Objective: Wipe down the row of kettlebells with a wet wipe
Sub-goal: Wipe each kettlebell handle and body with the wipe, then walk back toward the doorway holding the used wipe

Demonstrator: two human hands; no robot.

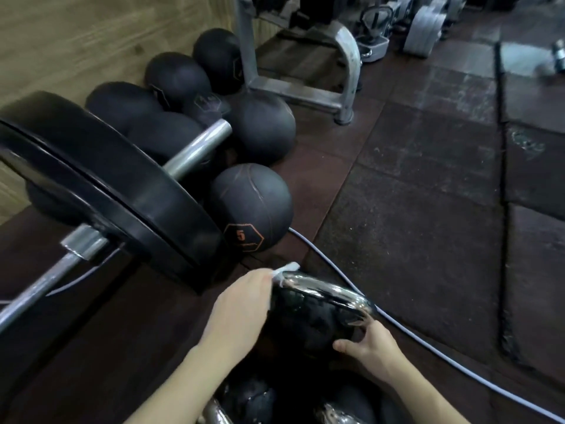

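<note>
A black kettlebell (308, 322) with a shiny chrome handle (330, 293) stands on the floor near the bottom centre. My left hand (241, 307) grips a white wet wipe (286, 270) and presses it against the left end of the handle. My right hand (371, 347) holds the kettlebell's body at its lower right side, fingers curled on it. Two more kettlebells (253, 399) with chrome handles show partly at the bottom edge, below my arms.
A loaded barbell (101, 185) with big black plates lies to the left. Several black medicine balls (250, 206) are piled by the wooden wall. A grey cable (428, 344) runs across the rubber floor tiles. A metal rack foot (345, 75) and dumbbells stand at the back.
</note>
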